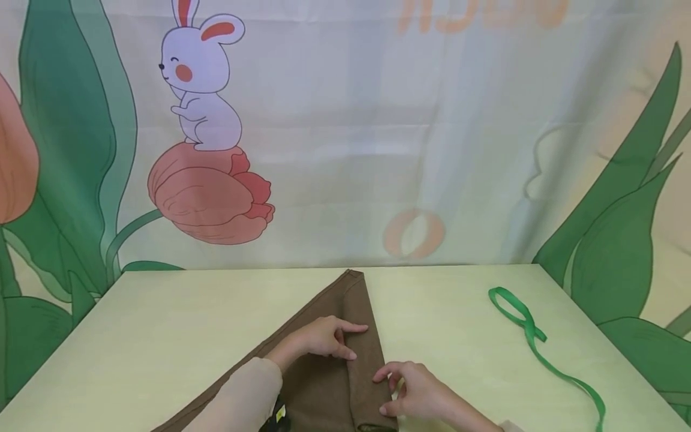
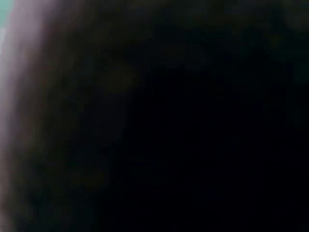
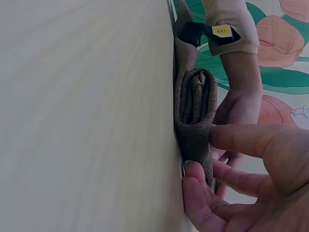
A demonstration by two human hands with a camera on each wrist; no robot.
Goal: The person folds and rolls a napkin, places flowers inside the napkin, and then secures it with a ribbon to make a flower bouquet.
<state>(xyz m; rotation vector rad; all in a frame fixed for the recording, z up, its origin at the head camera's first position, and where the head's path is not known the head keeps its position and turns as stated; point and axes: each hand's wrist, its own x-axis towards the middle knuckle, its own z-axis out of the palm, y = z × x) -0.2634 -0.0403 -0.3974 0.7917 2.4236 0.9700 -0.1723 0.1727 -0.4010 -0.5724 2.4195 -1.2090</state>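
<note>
A brown cloth (image 1: 318, 384) lies on the table, its right side turned over into a flat roll that narrows to a point at the far end. My left hand (image 1: 326, 338) rests across the roll, index finger and thumb stretched out on top of it. At the right edge, nearer the front, my right hand (image 1: 412, 390) pinches the roll. The right wrist view shows the coiled end of the roll (image 3: 195, 99), several layers thick, with the right hand's fingers (image 3: 198, 193) curled at its edge by the tabletop. The left wrist view is almost wholly dark.
A green ribbon (image 1: 567, 378) with a loop at its far end lies on the right of the pale table (image 1: 442, 312). Behind the table hangs a printed backdrop (image 1: 335, 120) with a rabbit and tulips. A black wrist device (image 3: 222, 33) with a yellow label sits by the left sleeve.
</note>
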